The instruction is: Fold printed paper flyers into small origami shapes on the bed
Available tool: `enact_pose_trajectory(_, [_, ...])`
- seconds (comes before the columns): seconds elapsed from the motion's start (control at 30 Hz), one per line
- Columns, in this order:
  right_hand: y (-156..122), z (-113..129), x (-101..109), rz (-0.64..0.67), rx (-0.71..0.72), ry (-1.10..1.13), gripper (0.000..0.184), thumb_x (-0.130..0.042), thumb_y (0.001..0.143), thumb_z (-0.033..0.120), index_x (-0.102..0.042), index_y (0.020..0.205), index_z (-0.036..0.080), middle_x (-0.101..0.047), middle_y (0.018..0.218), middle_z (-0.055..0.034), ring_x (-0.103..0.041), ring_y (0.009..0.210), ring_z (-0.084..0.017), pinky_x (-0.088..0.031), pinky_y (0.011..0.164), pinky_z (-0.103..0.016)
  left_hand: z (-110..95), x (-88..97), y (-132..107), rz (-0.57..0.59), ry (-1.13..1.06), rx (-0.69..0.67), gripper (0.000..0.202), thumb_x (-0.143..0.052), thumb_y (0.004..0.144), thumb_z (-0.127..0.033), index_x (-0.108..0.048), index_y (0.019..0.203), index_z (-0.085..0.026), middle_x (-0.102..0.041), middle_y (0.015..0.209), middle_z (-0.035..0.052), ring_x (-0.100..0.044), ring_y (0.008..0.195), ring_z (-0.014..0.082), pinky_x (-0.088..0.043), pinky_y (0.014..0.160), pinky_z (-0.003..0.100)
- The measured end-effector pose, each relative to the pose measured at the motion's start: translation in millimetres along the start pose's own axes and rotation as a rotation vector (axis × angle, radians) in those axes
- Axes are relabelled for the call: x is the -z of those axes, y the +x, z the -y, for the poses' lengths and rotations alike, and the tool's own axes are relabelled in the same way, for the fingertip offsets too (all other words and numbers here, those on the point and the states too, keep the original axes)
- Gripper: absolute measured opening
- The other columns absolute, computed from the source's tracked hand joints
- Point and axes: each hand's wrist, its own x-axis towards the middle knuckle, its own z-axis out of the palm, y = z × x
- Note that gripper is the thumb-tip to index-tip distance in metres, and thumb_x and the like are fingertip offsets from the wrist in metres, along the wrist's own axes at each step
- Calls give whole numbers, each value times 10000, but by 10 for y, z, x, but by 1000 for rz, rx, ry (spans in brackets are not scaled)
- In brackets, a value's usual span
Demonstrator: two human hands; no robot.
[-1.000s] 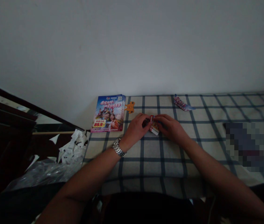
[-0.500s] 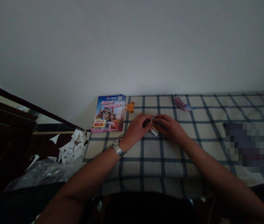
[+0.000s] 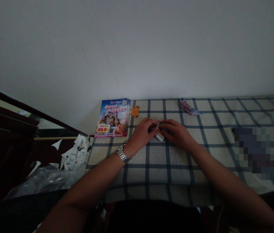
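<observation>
My left hand (image 3: 143, 133), with a silver watch (image 3: 123, 153) on its wrist, pinches one side of a small piece of folded paper (image 3: 159, 137). The fingers of my right hand (image 3: 177, 134) close on its other side. White and red show on the paper; fingers cover much of it, so its full shape is hidden. Both hands rest low over the checked cloth (image 3: 137, 174). To their upper left lies a stack of printed flyers (image 3: 114, 118), beside an orange bear-shaped cutout (image 3: 135, 111).
A narrow red, white and blue patterned piece (image 3: 189, 108) lies near the wall (image 3: 151, 48). At right is a blurred-out dark item (image 3: 258, 153). Torn white paper (image 3: 76, 153) and clear plastic (image 3: 49, 178) lie left of the table's edge.
The fingers of my right hand have shifted slightly on the folded paper, and a bit less of its printed side shows. The left hand is almost still.
</observation>
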Motion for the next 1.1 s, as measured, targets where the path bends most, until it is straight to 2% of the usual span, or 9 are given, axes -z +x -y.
enact_pose_trajectory(0.17, [-11,-5,35,-21,-74,105,200,-593,987,196,-696,1147,256,-736,1249,-75,-710,1159,-247,-574,1029,-427,-16,18,3,18,17,-16,172,-710,969,-274,-688,1134,-231,-639,1118,36,-649,1033,191,-555,931,350])
enact_pose_trajectory(0.3, [-8,14,55,-50,-168,139,209,-583,979,192,-677,1155,253,-766,1196,-61,-735,1092,-245,-593,967,-415,-30,26,6,27,16,-31,179,-737,951,-266,-716,1127,-243,-629,1116,27,-645,1046,187,-549,942,343])
enact_pose_trajectory(0.57, [5,-15,40,-61,-180,65,206,-628,970,243,-696,1163,234,-764,1090,-70,-735,1005,-245,-600,890,-379,-31,33,16,49,3,-27,165,-693,984,-275,-742,1138,-237,-633,1133,37,-652,1041,180,-550,948,332])
enact_pose_trajectory(0.77, [-13,-37,36,-50,-270,44,230,-684,946,306,-714,1161,231,-770,924,-45,-726,789,-221,-600,710,-343,-41,37,26,50,-5,-48,171,-679,993,-265,-738,1152,-245,-638,1141,37,-648,1069,184,-552,972,347])
enact_pose_trajectory(1.1, [-7,-27,33,-53,-282,92,235,-676,950,323,-724,1165,240,-798,1030,-58,-748,862,-235,-613,757,-370,-80,56,28,67,-14,-76,164,-672,993,-235,-717,1151,-239,-643,1159,44,-651,1097,188,-553,992,363])
